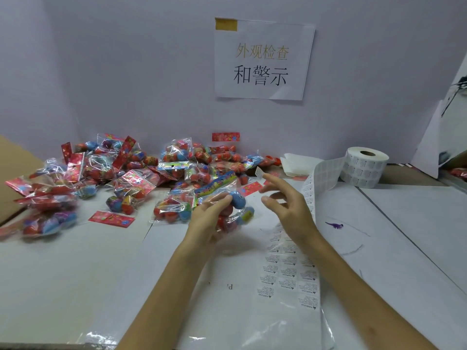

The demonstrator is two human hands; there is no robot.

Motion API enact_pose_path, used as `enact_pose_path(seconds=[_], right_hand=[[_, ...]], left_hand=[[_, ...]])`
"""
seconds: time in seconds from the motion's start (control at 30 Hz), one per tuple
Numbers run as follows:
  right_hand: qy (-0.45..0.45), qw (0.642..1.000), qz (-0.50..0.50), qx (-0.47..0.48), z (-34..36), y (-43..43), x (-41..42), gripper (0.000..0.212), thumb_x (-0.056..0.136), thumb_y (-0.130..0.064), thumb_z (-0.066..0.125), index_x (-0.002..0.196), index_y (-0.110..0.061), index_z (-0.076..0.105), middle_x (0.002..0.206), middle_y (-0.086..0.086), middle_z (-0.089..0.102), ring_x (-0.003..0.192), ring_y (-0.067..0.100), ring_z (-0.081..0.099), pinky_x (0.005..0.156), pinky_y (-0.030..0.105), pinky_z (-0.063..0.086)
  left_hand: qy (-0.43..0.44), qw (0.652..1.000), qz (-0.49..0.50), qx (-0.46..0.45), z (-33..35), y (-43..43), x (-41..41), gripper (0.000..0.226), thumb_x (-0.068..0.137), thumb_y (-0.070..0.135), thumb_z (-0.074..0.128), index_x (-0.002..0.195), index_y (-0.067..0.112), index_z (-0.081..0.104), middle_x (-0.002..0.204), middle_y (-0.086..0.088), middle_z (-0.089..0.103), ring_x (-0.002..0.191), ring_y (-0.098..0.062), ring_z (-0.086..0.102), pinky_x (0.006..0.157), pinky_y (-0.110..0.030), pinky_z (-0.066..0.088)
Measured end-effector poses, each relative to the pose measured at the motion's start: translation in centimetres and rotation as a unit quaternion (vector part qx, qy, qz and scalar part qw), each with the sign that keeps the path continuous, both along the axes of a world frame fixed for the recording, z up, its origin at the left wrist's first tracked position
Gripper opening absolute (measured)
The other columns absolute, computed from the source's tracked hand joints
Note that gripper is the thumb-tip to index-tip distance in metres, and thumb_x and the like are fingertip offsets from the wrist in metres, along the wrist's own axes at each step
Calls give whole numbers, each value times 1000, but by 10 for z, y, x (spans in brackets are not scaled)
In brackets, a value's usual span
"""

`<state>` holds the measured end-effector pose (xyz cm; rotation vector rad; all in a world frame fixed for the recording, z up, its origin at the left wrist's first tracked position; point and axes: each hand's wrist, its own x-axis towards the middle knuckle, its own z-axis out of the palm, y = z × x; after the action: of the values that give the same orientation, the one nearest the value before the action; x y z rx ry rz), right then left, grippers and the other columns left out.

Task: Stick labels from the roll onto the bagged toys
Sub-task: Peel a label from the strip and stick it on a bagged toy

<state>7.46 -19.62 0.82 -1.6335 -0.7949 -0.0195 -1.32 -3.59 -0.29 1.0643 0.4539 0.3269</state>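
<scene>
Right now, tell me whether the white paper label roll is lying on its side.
No, the white paper label roll stands on end, core hole facing up.

Open table (pixel 63 274) runs along the near left; the toy-bag pile (pixel 126 178) blocks the far left; the label strip (pixel 290 269) crosses right of centre.

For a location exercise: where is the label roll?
Head view: the label roll stands at the far right of the table, beside the folded white paper.

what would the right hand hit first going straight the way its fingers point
Most likely the bagged toy that the left hand holds, just ahead of the right hand; depth is unclear.
</scene>
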Motion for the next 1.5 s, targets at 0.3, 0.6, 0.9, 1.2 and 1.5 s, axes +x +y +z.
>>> enact_pose_path(seconds=[0.3, 0.6, 0.9, 1.2, 1.5], right_hand=[[260, 942, 198, 71, 5, -1, -1, 36, 90, -27, 56, 122, -21, 72, 61, 5, 45, 55, 15, 32, 50, 26, 35], [294, 919, 257, 44, 3, -3, -2, 42, 94, -28, 53, 133, -16, 66, 60, -1, 37, 54, 11, 31, 52, 26, 32], [223, 949, 223, -7, -1, 0, 0, 38, 90, -29, 57, 124, -28, 72, 65, 1, 42, 56, 11, 36, 50, 22, 38], [201, 953, 219, -58, -3, 0, -2, 48, 86, -31, 63, 135, -32, 63, 66, 4, 47, 56, 12, 37, 53, 23, 38], [152, 960, 207, -107, -6, 3, -4, 64, 85, -30, 65, 147, -30, 50, 58, -2, 53, 54, 16, 38, 52, 23, 38]], left_hand=[[-98, 971, -20, -218, 9, 1, -5, 40, 66, -7, 72, 105, -5, 67, 100, -18, 70, 94, -25, 69, 73, -30, 64], [-85, 983, -26, -162, 9, 2, -5, 14, 92, 4, 63, 105, 2, 70, 98, -13, 78, 86, -21, 76, 84, -40, 58], [-66, 986, 14, -155, 10, 2, -4, 22, 93, 4, 65, 115, 2, 67, 116, -17, 74, 105, -28, 70, 83, -39, 58], [-50, 986, 62, -148, 6, 4, -2, 31, 88, -5, 69, 118, 0, 65, 97, -12, 76, 97, -24, 69, 99, -38, 57], [-32, 987, 89, -128, 5, 4, -1, 50, 86, -1, 72, 134, 1, 59, 119, -17, 70, 118, -31, 65, 104, -41, 53]])
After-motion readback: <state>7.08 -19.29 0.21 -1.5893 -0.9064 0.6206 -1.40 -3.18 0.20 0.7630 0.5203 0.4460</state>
